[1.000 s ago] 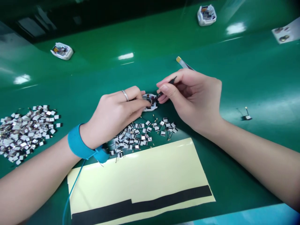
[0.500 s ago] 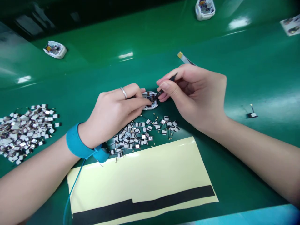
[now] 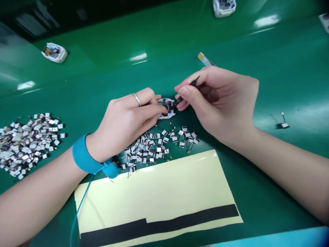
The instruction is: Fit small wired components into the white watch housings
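My left hand (image 3: pixel 125 125), with a ring (image 3: pixel 137 99) on one finger, holds a small white plastic housing (image 3: pixel 166 108) by its near side, and the fingers hide part of it. My right hand (image 3: pixel 216 99) pinches black tweezers (image 3: pixel 189 91), whose tips reach into the housing's dark electronics. A blue wrist strap (image 3: pixel 84 158) circles my left wrist, with a thin blue cord trailing down. Just below both hands lies a loose scatter of small flat white-and-metal parts with thin wire leads (image 3: pixel 156 147).
A larger heap of similar parts (image 3: pixel 24 144) lies at the left. A pale yellow sheet with a black strip (image 3: pixel 154 195) lies in front. Two white housings (image 3: pixel 54 53) (image 3: pixel 224 7) stand farther back on the glossy green mat (image 3: pixel 115 72). A yellow-tipped tool (image 3: pixel 204 59) lies behind my right hand.
The view has shifted, so the far objects sit higher and the table contents slide slightly. Both hands and the housing have moved a little right, with the tweezers still at the housing.
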Available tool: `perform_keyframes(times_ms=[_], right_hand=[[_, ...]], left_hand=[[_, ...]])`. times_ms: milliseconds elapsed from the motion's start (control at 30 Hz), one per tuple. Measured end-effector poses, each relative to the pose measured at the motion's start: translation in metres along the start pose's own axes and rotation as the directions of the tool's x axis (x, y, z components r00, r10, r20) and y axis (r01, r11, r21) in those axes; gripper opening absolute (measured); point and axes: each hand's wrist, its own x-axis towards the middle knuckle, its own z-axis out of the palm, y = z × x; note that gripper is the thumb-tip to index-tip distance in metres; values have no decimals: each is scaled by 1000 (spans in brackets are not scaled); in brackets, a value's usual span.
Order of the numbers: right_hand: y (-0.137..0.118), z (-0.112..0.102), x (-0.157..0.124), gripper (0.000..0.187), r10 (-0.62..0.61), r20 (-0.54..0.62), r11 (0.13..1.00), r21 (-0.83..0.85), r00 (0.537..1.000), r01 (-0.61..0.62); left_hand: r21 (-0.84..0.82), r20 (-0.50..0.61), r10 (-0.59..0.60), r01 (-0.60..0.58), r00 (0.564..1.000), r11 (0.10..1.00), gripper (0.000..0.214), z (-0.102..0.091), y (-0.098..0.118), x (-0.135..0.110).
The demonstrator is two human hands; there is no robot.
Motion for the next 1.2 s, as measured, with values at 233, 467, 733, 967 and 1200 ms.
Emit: perform_keyframes(times_ms=[233,467,733,967,1200], right_hand=[[0,0,0,16,-56,7,986,-158,998,57],[-3,0,-2,18,-259,55,893,-366,964,261],[-1,1,-2,18,-323,0,874,-384,946,298],[0,1,-2,18,-331,-5,875,-375,944,305],[-1,1,-2,18,-318,9,879,-373,948,299]], left_hand=[[43,-10,5,-5,1000,999,20,0,0,0],[10,-16,3,-3,1000,1000,19,1,1,-1],[-14,-23,13,-14,1000,1000,20,2,0,-1],[3,-26,16,-16,1000,1000,20,2,1,-1],[-9,-23,13,-13,1000,1000,17,2,0,-2]])
